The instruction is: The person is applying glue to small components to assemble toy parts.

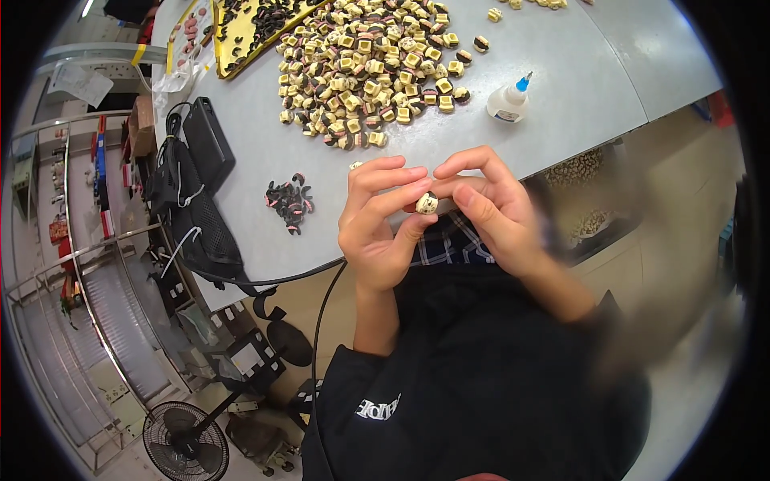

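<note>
Between the thumb and fingertips of my left hand (375, 228) is a small rounded piece (427, 204), cream with dark specks and a black part. Close on its right, my right hand (504, 216) has its thumb and fingers apart; whether a fingertip touches the piece is hard to tell. To the left of my hands lies a small pile of black and pink curved pieces (289, 202) on the grey table (553, 80). Beyond my hands spreads a large heap of small cream, black and pink pieces (361, 68).
A white squeeze bottle with a blue tip (508, 102) stands right of the heap. A yellow tray (234, 54) of black pieces sits far left. Black devices with cables (204, 192) line the left edge. Bins of small pieces (581, 180) are below the table's right side.
</note>
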A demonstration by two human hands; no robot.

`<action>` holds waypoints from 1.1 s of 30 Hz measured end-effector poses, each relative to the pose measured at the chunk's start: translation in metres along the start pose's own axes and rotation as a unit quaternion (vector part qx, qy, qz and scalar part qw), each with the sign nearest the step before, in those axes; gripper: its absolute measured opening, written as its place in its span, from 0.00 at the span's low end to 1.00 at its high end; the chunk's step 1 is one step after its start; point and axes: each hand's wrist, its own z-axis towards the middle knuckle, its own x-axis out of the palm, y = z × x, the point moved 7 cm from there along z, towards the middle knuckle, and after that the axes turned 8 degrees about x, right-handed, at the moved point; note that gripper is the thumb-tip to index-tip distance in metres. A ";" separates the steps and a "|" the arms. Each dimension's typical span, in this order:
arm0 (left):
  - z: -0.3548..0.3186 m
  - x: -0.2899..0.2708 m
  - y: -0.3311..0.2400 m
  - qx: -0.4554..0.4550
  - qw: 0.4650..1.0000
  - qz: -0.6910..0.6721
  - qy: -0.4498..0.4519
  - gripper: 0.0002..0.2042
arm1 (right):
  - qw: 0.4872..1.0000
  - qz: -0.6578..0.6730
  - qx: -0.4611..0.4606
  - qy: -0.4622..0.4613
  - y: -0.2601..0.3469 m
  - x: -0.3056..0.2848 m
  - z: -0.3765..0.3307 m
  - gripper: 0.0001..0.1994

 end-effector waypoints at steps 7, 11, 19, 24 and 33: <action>0.000 0.000 -0.003 0.015 1.000 0.007 0.010 0.13 | 1.000 -0.018 0.013 -0.003 0.000 0.002 -0.003 0.14; -0.001 0.000 -0.004 0.012 1.000 -0.006 0.008 0.12 | 0.998 -0.048 0.032 -0.002 -0.002 0.001 -0.005 0.14; 0.043 -0.014 -0.004 -0.065 0.993 0.003 -0.102 0.13 | 0.998 -0.049 -0.049 -0.004 0.011 -0.003 -0.004 0.12; 0.093 -0.032 0.002 -0.113 0.960 0.240 -0.094 0.16 | 0.993 -0.102 -0.055 -0.003 0.010 0.002 -0.005 0.11; 0.009 -0.099 -0.012 -0.201 0.842 0.496 -0.072 0.17 | 0.790 -0.400 -0.387 -0.259 0.070 -0.033 -0.048 0.14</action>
